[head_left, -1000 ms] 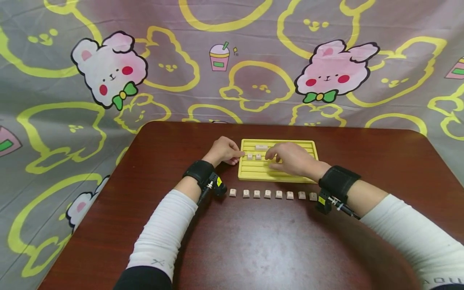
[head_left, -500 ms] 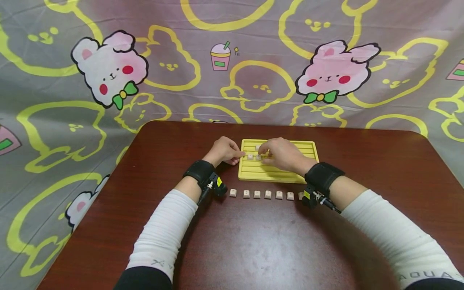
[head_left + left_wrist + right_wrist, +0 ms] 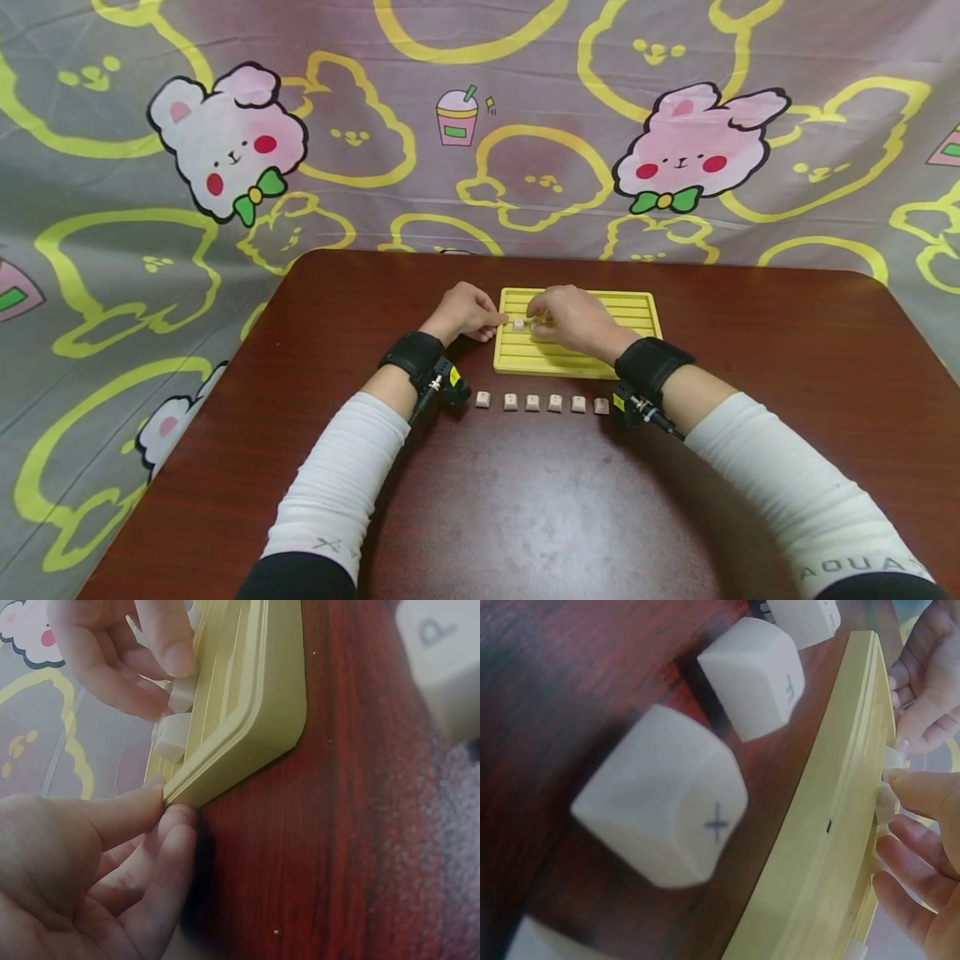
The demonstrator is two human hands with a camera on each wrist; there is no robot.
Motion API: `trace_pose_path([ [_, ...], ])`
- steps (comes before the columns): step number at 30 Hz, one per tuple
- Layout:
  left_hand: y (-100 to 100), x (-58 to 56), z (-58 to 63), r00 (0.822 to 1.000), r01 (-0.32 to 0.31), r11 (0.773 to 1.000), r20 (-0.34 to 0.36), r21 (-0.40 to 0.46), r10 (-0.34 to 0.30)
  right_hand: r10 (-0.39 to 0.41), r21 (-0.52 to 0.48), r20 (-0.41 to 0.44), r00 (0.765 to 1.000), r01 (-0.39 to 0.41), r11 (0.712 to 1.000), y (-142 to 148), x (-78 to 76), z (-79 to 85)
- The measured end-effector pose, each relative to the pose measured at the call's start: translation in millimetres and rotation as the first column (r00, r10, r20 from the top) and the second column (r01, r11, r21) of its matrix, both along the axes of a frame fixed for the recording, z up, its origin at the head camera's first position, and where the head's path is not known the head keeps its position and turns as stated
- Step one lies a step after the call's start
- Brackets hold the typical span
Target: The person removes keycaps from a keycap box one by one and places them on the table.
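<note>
A yellow ridged tray (image 3: 517, 360) lies on the table. My left hand (image 3: 461, 312) pinches its left rim between thumb and fingers, as the left wrist view (image 3: 112, 870) shows. On the tray near that rim sits a white keycap (image 3: 518, 324). Just right of it, my right hand (image 3: 576, 318) pinches a second white keycap (image 3: 182, 694) between thumb and finger, down at the tray's ridges. The right hand covers the longer keycap behind in the head view.
In front of the tray a row of white keycaps (image 3: 555, 403) stands on the brown table (image 3: 525, 500); the right wrist strap hides its right end. One keycap (image 3: 667, 802) bears a plus-like mark, another a letter P (image 3: 442, 645). A patterned curtain (image 3: 525, 217) hangs behind.
My right hand has moved left across the tray to the second keycap and closed on it, covering the longer keycap. The left hand stays at the rim.
</note>
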State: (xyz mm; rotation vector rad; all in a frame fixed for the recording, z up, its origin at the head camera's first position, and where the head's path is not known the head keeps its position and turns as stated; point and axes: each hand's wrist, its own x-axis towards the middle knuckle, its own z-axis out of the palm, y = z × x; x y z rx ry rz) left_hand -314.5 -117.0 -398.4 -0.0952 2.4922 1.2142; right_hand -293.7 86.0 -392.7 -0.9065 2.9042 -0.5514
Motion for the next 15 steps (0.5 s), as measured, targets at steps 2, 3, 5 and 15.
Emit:
trace_pose_path([
  [2, -0.1, 0.3, 0.3, 1.0, -0.002, 1.0, 0.001, 0.005, 0.002, -0.004, 0.007, -0.003, 1.0, 0.004, 1.0, -1.6, 0.3, -1.1],
  [3, -0.1, 0.4, 0.4, 1.0, -0.004, 1.0, 0.001, 0.011, 0.004, -0.006, 0.008, -0.004, 1.0, 0.006, 1.0, -2.2, 0.4, -1.4],
  [5, -0.2, 0.8, 0.8, 1.0, -0.008, 1.0, 0.0, 0.024, 0.008, -0.007, 0.008, -0.008, 1.0, 0.007, 1.0, -3.1, 0.2, -2.1],
  [15, -0.4, 3.2, 3.1, 1.0, -0.003, 1.0, -0.003, 0.014, 0.003, -0.006, 0.018, -0.019, 1.0, 0.007, 1.0, -4.9, -1.8, -3.1],
])
